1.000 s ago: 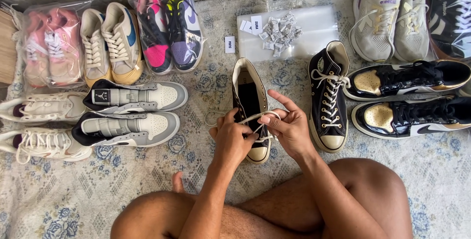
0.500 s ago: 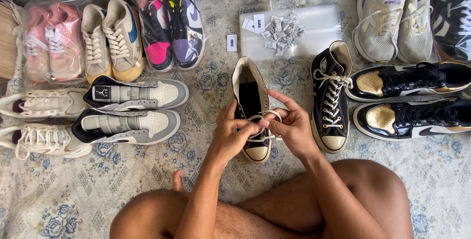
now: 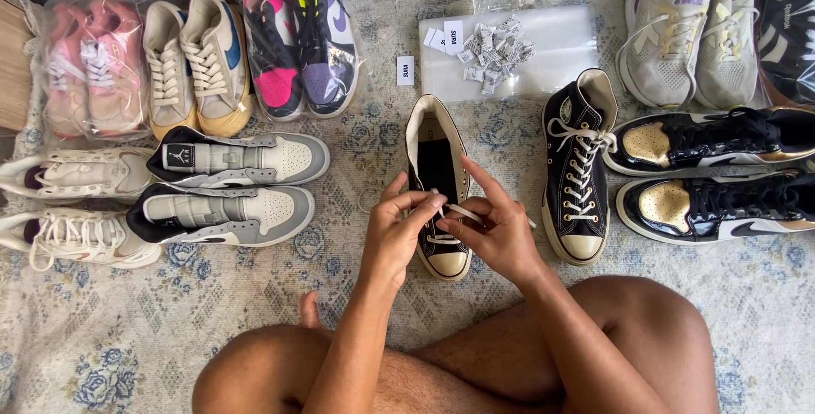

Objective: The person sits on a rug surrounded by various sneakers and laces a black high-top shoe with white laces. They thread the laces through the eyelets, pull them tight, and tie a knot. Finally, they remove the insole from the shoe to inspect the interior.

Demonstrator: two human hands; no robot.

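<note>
A black high-top canvas sneaker [image 3: 434,155] with a cream toe cap lies on the patterned rug [image 3: 127,329] in front of my crossed legs. My left hand [image 3: 397,231] and my right hand [image 3: 497,227] meet over its lower eyelets. Both pinch a cream shoelace [image 3: 463,209] that runs between my fingers. The shoe's upper eyelets hold no lace. Its laced twin [image 3: 579,172] stands just to the right.
A grey and white pair [image 3: 229,185] and a white pair [image 3: 76,202] lie at left. Bagged sneakers [image 3: 297,36] and a tan pair [image 3: 195,61] line the back. A clear bag with small paper packets [image 3: 497,45] sits behind. Black and gold shoes [image 3: 722,168] lie at right.
My hands stay over the black sneaker. The fingers have shifted slightly along the lace, and my right index finger now points up over the tongue.
</note>
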